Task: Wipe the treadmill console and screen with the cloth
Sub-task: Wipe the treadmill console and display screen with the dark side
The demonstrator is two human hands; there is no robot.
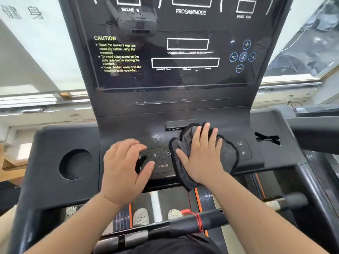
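Observation:
The black treadmill console (pixel 128 125) fills the middle of the view, with its glossy screen (pixel 174 79) standing upright at the back. A dark grey cloth (pixel 229 153) lies on the button panel, right of centre. My right hand (pixel 203 154) presses flat on the cloth, fingers spread and pointing toward the screen. My left hand (pixel 122 165) rests on the panel's left side with fingers curled over the buttons, holding nothing. Small droplets show on the panel between my hands and on the lower screen.
A round cup holder (pixel 75 164) sits in the console's left wing, a slot (pixel 267 139) in the right wing. A handlebar (pixel 201 222) with red cord crosses below my arms. The treadmill belt (pixel 165 197) and shoes show beneath. Windows flank the console.

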